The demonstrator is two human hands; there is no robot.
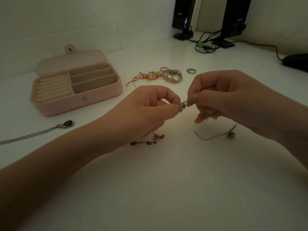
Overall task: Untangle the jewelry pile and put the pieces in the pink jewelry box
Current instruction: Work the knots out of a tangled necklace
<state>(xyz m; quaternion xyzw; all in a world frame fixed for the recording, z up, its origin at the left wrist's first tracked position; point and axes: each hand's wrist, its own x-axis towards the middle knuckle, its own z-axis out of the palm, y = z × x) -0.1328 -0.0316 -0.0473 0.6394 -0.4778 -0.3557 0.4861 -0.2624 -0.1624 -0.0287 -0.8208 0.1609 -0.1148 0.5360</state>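
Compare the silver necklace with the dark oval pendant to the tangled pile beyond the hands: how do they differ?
The pendant necklace is one silver piece lying alone, chain stretched toward the left edge, in front of the pink jewelry box. The jewelry pile is several pieces knotted together, gold, red and pink-beaded, to the box's right. The necklace looks untangled; the pile does not. Both lie on the white table, outside the box, and neither hand touches them.

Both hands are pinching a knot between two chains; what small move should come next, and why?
Probably ease the pinches gently apart. The left hand and right hand both pinch the joined spot, while the beaded chain trails below the left hand and the thin chain below the right, so they seem still linked. The pink jewelry box lies open.
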